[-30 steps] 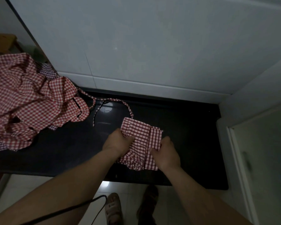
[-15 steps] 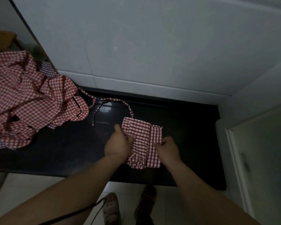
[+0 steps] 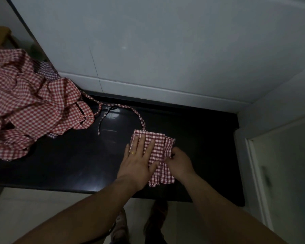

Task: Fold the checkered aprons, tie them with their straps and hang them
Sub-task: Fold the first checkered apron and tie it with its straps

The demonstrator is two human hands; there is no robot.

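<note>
black glossy counter (image 3: pixel 63 166): folded checkered apron (image 3: pixel 159 147) near front edge; its strap (image 3: pixel 123 107) trailing left; heap of unfolded checkered aprons (image 3: pixel 26 110) at left end.

The folded apron (image 3: pixel 157 147) is thin woven cloth in a red-and-white check, matt, with a gathered, puckered frill along its right and lower edges; its strap (image 3: pixel 130 110) is a narrow band of the same cloth. The pile of aprons (image 3: pixel 33 111) is the same matt checked fabric, heavily crumpled, with a patch of darker, purplish check at the back. The countertop (image 3: pixel 69 164) is black, smooth and highly glossy, like polished stone, mirroring pale light. The wall (image 3: pixel 165 41) is pale smooth tile with a faint sheen and thin joints. A ring (image 3: pixel 132 152) on the left hand (image 3: pixel 137 161) looks like shiny yellow metal. The floor (image 3: pixel 33 208) is pale and smooth
</note>
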